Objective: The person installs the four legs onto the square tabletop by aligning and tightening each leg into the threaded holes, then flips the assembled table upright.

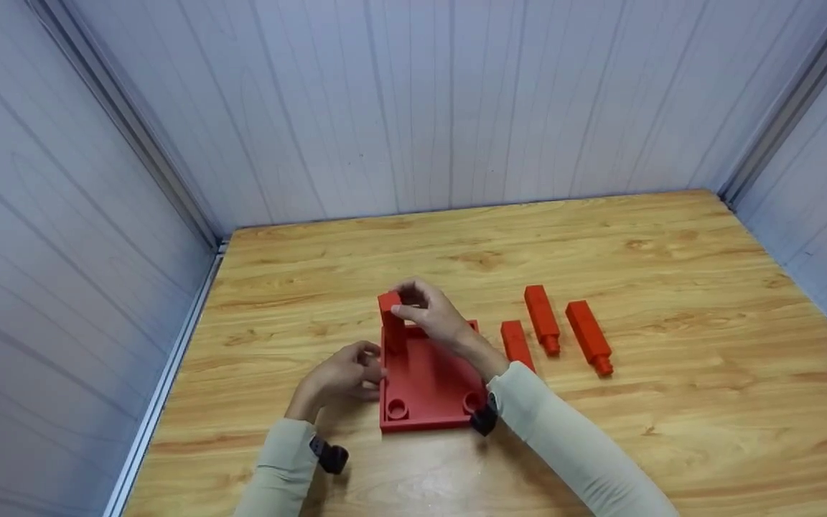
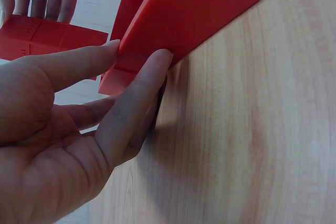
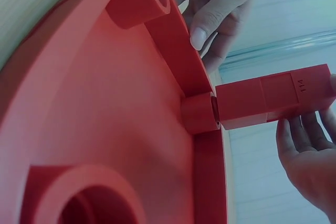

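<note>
A red square panel (image 1: 431,384) lies on the table, with a raised rim and round sockets (image 1: 397,409) in its corners. My right hand (image 1: 436,312) pinches a red square leg (image 1: 393,327) between thumb and fingers. The leg stands upright at the panel's far left corner. Seen from the right wrist, its narrow end is in the corner socket (image 3: 199,113), with a thin gap under the square part (image 3: 270,97). My left hand (image 1: 345,373) touches the outside of the panel's left wall (image 2: 173,19) with its thumb and fingertips, the fingers fairly straight.
Beside the panel on the right lie more red legs: one partly behind the right forearm (image 1: 516,341), another (image 1: 541,316) farther back, and one (image 1: 587,334) outermost. Their visible narrow ends point toward me. Pale panelled walls (image 1: 449,108) enclose the wooden table (image 1: 298,287) behind and at the sides.
</note>
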Available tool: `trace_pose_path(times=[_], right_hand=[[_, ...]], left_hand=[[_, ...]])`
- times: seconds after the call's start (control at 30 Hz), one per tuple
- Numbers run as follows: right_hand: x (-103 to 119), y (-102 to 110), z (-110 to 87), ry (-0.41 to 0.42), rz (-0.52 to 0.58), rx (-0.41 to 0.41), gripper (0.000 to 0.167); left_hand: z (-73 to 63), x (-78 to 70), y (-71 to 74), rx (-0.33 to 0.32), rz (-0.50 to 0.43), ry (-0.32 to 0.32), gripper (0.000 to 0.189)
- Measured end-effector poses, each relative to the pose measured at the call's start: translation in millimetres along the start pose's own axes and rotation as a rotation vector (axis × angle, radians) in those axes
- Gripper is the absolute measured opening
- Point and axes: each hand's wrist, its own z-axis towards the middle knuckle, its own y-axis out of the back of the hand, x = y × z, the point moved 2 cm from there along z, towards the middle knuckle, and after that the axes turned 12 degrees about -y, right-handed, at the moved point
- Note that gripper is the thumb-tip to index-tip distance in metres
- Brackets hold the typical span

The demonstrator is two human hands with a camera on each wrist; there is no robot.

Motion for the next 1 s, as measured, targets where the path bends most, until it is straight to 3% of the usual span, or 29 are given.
trace_pose_path(times=[0.43,0.73,1.0], right_hand=[[-4.6,-0.1,-3.5,-0.052,-0.090,-0.048,0.038],[-1.1,-2.6,-5.2,-0.012,-0.223,-0.120,0.036],[1.1,-5.3,-6.1,0.024,-0.264,-0.144,0.035]], left_hand=[[-0.2,-0.6,-1.8,0.001,0.010,-0.003,0.043],[-0.5,-1.5,-2.7,-0.002,0.018,-0.006,0.043],[1.0,-0.2,-2.0,0.009,-0.004,-0.011,0.043]])
